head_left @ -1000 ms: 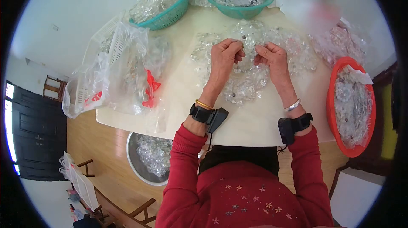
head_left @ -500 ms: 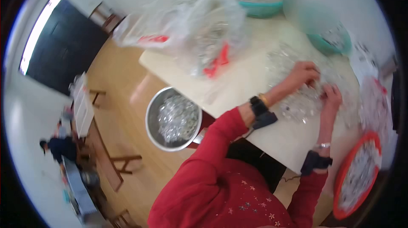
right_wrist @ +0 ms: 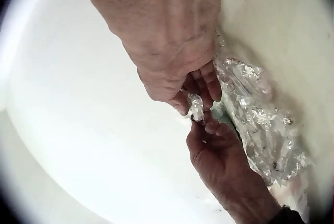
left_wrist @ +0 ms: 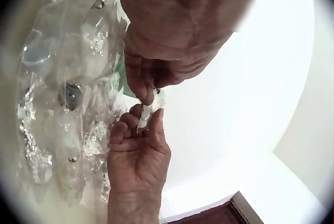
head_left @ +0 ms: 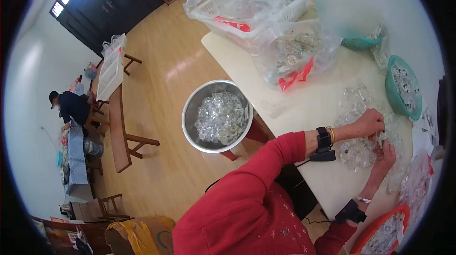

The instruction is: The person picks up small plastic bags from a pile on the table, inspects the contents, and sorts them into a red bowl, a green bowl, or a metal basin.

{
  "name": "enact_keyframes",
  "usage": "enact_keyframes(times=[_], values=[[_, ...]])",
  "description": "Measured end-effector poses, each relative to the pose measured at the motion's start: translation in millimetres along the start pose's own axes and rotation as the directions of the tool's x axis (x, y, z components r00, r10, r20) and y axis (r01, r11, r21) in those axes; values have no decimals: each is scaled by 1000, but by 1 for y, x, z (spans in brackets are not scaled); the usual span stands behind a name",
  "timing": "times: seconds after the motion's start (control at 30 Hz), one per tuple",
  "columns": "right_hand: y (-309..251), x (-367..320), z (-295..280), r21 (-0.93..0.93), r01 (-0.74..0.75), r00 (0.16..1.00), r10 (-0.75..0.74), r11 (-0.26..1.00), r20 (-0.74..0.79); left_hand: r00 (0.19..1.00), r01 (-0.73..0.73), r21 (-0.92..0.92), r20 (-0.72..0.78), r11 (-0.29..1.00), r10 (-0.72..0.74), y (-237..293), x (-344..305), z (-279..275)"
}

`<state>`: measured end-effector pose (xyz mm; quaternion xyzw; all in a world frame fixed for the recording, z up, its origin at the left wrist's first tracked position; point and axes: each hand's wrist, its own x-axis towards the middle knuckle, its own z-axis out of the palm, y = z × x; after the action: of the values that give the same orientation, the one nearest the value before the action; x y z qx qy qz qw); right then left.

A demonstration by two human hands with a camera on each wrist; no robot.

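Note:
Over a spread of clear plastic packets (head_left: 356,153) on the table, the left hand (head_left: 369,124) and right hand (head_left: 385,154) meet fingertip to fingertip. In the left wrist view the left hand (left_wrist: 177,26) pinches the upper end of a small crinkled clear packet (left_wrist: 148,115), and the right hand (left_wrist: 138,164) holds its lower part between thumb and fingers. The right wrist view has the same packet (right_wrist: 196,107) in the right hand (right_wrist: 167,46), with the left hand's (right_wrist: 222,161) thumb and fingertips at its end. Its contents cannot be made out.
A steel basin (head_left: 190,134) of packets stands beside the table (head_left: 228,60). On the table are a white basket (head_left: 228,29), an open bag (head_left: 327,60) and a teal basket (head_left: 393,96). A red basket (head_left: 363,245) is near the right forearm. Another person (head_left: 75,108) is far left.
The head view has swung left, bringing the door, bench and other person further into view. Both hands remain close together over the packets.

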<state>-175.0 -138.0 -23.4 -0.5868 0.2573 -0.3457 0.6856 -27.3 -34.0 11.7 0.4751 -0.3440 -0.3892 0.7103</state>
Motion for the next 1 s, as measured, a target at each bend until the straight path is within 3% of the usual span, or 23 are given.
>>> enact_keyframes(times=[0.07, 0.2, 0.47, 0.6, 1.0], values=[[0, -1, 1, -9, -8, 1000, 8, 1000, 4, 999, 12, 215, -53, 976, 0, 4, -1, -1], [4, 2, -1, -52, -10, 1000, 10, 999, -4, 993, -70, 345, -60, 936, 96, -7, 6, -2], [-1, -4, 5, -70, -14, 999, 12, 997, -32, 999, 40, 97, -17, 994, -39, 5, -1, -1], [-2, -4, 4, -45, -27, 1000, 26, 999, -14, 999, -43, 9, -10, 999, 43, 5, -1, 1], [-4, -5, 8, -100, -16, 1000, 15, 995, -10, 994, -82, 118, -67, 990, 90, -9, 8, -4]])
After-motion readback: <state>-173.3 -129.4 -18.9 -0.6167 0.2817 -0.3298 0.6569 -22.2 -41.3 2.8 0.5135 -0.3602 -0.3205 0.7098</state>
